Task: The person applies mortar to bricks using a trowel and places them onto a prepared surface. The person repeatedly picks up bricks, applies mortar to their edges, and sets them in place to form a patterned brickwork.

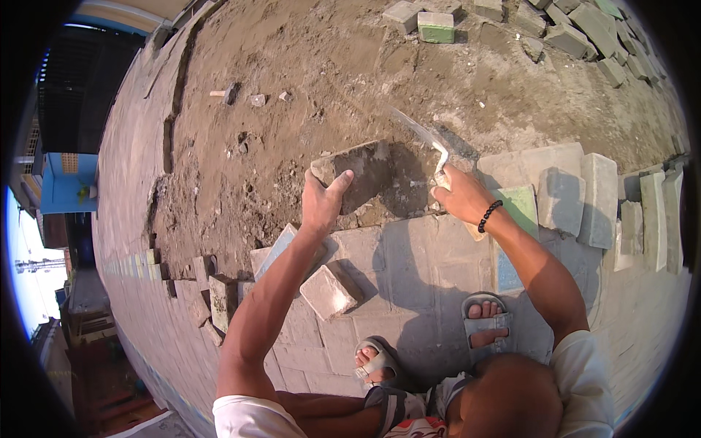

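Note:
My left hand (325, 201) grips a grey concrete paving block (365, 169) by its left end, the thumb pressed on its face. Its near face is dark with soil, and it is tilted over the bare earth (255, 164) by the edge of the laid paving. A trowel (440, 155) is in my right hand (465, 196), fingers wrapped round the handle. Its thin blade, blurred, points away to the upper left over the soil. Below my left hand, a loose block (331, 291) lies on the laid pavers (409, 255).
Loose blocks (562, 197) stand at the right along the paving edge, with a bigger pile (595, 33) at the far right. A hammer (228, 93) lies on the soil at the far left. More blocks (436, 27) sit at the back. My sandalled feet (487, 325) rest on the pavers.

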`<state>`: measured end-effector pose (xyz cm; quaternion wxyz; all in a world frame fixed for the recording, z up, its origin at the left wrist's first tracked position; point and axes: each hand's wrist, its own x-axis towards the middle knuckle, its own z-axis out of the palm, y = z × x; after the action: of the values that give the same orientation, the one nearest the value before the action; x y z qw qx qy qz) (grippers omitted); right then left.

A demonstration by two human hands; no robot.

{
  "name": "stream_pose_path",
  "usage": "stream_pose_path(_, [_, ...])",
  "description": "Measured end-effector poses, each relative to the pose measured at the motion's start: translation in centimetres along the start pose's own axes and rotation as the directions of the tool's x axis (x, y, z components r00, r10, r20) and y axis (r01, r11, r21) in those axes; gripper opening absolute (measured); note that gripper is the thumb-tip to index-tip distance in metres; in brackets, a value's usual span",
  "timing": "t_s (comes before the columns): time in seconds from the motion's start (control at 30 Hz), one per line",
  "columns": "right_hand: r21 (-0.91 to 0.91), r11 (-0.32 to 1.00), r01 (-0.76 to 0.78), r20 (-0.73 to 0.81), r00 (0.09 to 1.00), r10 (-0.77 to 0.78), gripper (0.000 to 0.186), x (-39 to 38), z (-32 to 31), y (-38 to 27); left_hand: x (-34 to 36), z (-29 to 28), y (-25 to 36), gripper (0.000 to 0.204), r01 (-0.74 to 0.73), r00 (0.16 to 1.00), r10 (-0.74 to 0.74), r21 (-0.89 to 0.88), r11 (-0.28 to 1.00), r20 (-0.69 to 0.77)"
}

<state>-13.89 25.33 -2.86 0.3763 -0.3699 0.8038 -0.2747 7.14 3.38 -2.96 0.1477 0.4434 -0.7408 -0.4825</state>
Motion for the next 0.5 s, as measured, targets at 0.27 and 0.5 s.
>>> stream_pose_path(0.27, [0.327,0.944,0.053,-0.031,0.998,-0.046,0.044,-2.0,6.7,-2.4,2.6,1.7,1.7,0.070,0.033,0.971,-0.046,-0.062,0.998,-0.233])
stream_pose_path(0.5, [0.348,0.923,-0.167,0.129,0.983,0.130,0.033,3.1,11.5,0.2,4.0,4.6,2.9,0.049,-0.008,0.975,-0.058,-0.294,0.956,-0.215])
